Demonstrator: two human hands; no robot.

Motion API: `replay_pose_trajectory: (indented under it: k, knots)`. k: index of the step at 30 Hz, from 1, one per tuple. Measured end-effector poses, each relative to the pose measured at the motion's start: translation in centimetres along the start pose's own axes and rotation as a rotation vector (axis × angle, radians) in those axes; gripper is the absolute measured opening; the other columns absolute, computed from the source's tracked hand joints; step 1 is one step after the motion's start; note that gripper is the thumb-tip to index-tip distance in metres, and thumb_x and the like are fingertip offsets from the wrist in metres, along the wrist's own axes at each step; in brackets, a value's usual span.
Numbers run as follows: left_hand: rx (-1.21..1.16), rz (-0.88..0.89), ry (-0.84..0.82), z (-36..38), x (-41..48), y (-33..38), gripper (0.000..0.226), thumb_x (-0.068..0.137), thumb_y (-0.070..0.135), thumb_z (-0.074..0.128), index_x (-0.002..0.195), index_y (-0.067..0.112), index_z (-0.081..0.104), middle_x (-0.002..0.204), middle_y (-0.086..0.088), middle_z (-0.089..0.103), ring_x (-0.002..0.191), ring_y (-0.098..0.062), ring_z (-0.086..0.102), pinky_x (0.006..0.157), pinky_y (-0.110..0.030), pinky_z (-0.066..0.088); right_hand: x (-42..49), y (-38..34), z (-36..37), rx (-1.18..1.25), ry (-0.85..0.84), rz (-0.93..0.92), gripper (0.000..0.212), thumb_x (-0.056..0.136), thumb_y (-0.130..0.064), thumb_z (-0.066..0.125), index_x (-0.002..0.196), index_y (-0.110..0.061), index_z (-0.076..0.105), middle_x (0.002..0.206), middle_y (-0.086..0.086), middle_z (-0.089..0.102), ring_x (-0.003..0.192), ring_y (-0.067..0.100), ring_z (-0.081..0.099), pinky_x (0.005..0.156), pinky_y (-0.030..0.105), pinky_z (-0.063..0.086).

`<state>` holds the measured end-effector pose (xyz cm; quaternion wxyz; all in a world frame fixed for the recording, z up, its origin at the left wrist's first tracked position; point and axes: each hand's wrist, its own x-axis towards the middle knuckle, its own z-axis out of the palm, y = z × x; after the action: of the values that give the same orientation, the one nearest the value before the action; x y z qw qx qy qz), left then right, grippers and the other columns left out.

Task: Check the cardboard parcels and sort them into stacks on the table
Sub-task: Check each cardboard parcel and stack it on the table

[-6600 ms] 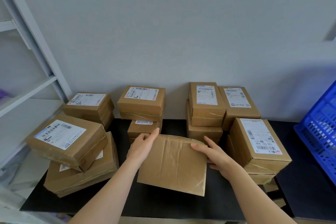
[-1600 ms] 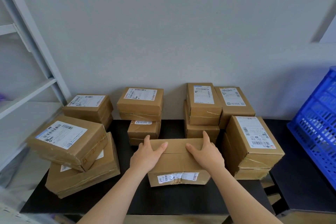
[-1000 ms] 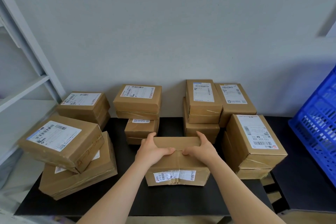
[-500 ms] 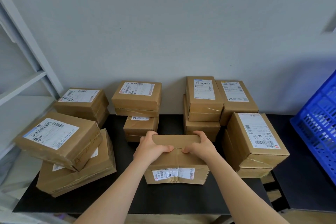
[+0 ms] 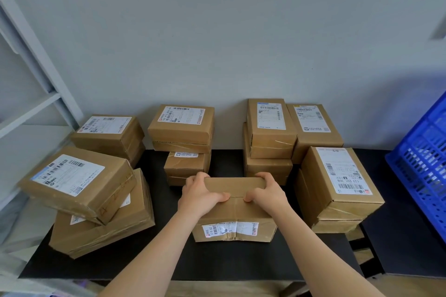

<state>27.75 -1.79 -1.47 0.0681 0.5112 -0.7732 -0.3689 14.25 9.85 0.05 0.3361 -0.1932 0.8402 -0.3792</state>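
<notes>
Several stacks (image 5: 270, 132) are already built on the bench (image 5: 169, 263); one parcel (image 5: 235, 212), not yet stacked, is clasped at its far edge by left grip (image 5: 202, 196) and right grip (image 5: 268, 194)

The light is soft and even, rather cool and a little dim. The wall (image 5: 217, 31) is palest in the middle and turns to a bluish shadow above the right edge of the worktop (image 5: 156, 263), beside the blue crate (image 5: 420, 166). The parcels (image 5: 181, 128) cast only weak shadows. The wide lens tilts the shelf frame (image 5: 36, 55) past the left edge, and the front left corner is smeared by blur.
</notes>
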Motion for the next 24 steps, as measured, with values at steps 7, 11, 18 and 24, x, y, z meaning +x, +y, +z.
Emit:
replay_pose_trajectory:
  k: [7, 11, 18, 24]
  knots:
    - [0.309, 0.307, 0.129, -0.2, -1.6, 0.4, 0.063, 0.087, 0.058, 0.053, 0.142, 0.035, 0.033, 0.157, 0.007, 0.016, 0.146, -0.018, 0.006, 0.116, -0.049, 0.013, -0.5, -0.2, -0.6, 0.096, -0.010, 0.017, 0.092, 0.072, -0.015, 0.077, 0.145, -0.035, 0.025, 0.142, 0.007, 0.038, 0.123, 0.029, 0.044, 0.094, 0.038, 0.044]
    - [0.424, 0.438, 0.005, -0.3, -2.2, 0.7, 0.071, 0.087, 0.071, 0.030, 0.149, 0.038, 0.018, 0.159, 0.012, 0.010, 0.146, -0.012, -0.001, 0.116, -0.052, -0.002, -0.9, -0.3, -1.5, 0.231, 0.002, 0.047, 0.089, 0.080, -0.014, 0.073, 0.149, -0.032, 0.019, 0.148, 0.008, 0.032, 0.129, 0.031, 0.040, 0.100, 0.042, 0.041]
    - [0.622, 0.506, -0.181, -0.7, -2.0, 0.6, 0.120, 0.059, 0.086, 0.056, 0.149, 0.039, -0.009, 0.159, 0.009, -0.010, 0.146, -0.018, -0.014, 0.110, -0.059, -0.012, -1.3, -0.4, -2.3, 0.470, 0.012, 0.157, 0.056, 0.092, -0.032, 0.058, 0.144, -0.027, 0.037, 0.145, 0.007, 0.037, 0.130, 0.030, 0.037, 0.108, 0.046, 0.032]
    - [0.536, 0.486, -0.112, -1.0, -2.3, 0.7, 0.116, 0.065, 0.051, 0.078, 0.150, 0.036, 0.001, 0.150, 0.005, 0.017, 0.142, -0.020, 0.012, 0.113, -0.059, -0.001, -1.6, -0.3, -2.5, 0.609, 0.036, 0.224, 0.036, 0.094, -0.036, 0.054, 0.126, -0.018, 0.052, 0.119, 0.006, 0.056, 0.112, 0.027, 0.051, 0.102, 0.044, 0.040]
